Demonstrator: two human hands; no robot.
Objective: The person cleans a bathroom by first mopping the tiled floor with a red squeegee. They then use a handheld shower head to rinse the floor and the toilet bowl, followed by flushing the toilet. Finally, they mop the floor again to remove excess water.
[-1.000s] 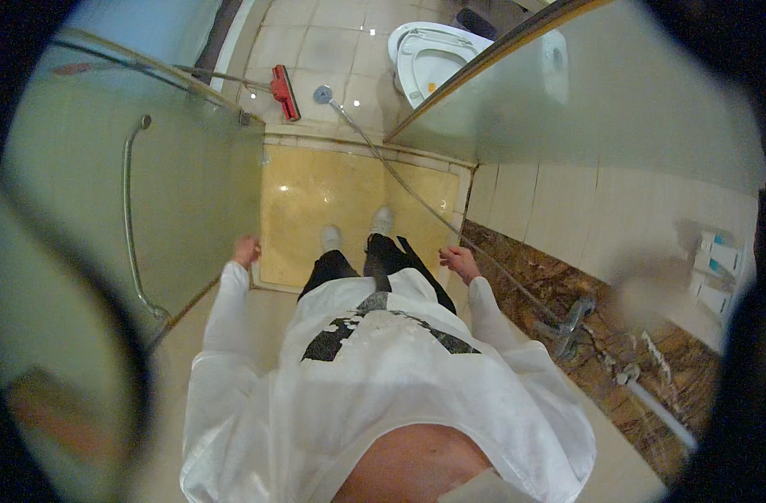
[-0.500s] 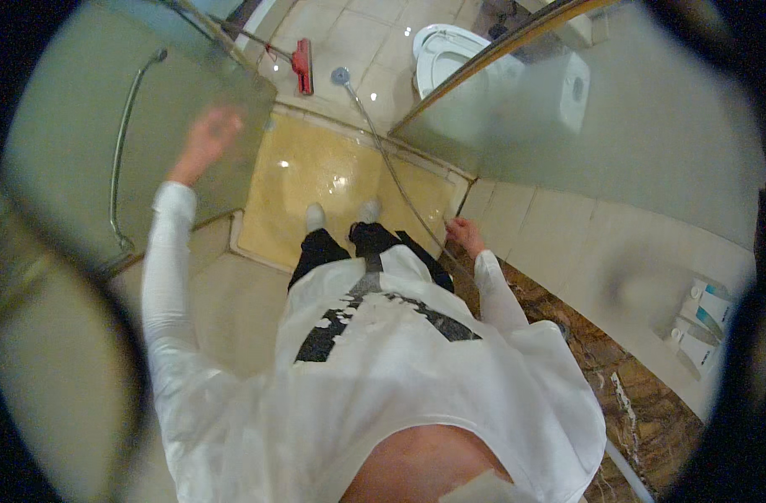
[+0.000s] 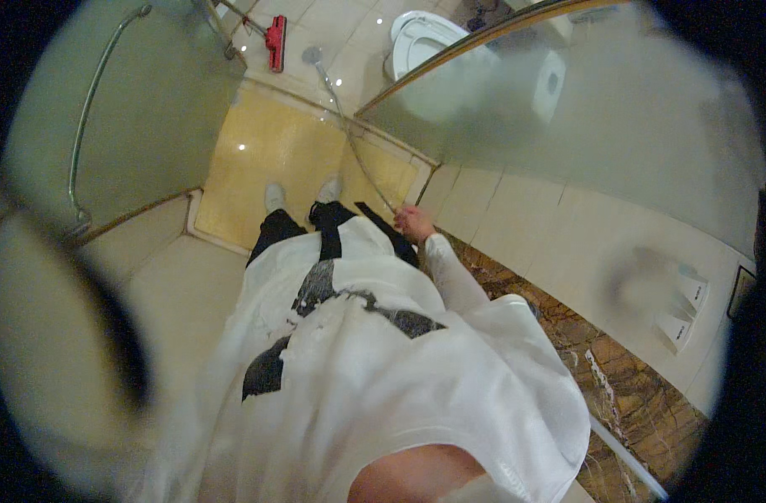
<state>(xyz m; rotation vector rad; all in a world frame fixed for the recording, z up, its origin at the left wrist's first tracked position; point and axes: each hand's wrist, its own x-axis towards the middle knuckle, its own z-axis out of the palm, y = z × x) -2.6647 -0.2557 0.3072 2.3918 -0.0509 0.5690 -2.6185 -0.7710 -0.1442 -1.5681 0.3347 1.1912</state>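
Note:
My right hand [image 3: 414, 223] is in front of my right hip, its fingers curled at the shower hose [image 3: 358, 155]. The grip looks closed on the hose, though the fingers are small and partly hidden. From there the metal hose runs forward across the yellow floor [image 3: 257, 159] of the shower stall to the shower head [image 3: 313, 54], which lies on the tiles beyond the raised sill. My left hand is out of sight, and its arm is lost in the blurred lower left.
A red floor squeegee [image 3: 276, 44] lies left of the shower head. Beyond the right glass panel [image 3: 500, 101] stands a white toilet [image 3: 421, 46]. The left glass panel has a metal handle [image 3: 85, 117]. White dispensers [image 3: 683, 310] hang on the right wall, above brown marble [image 3: 525, 310].
My left hand, stretched out by the left glass panel before, has dropped out of view. My right hand has come in to the hose. The whole view has shifted.

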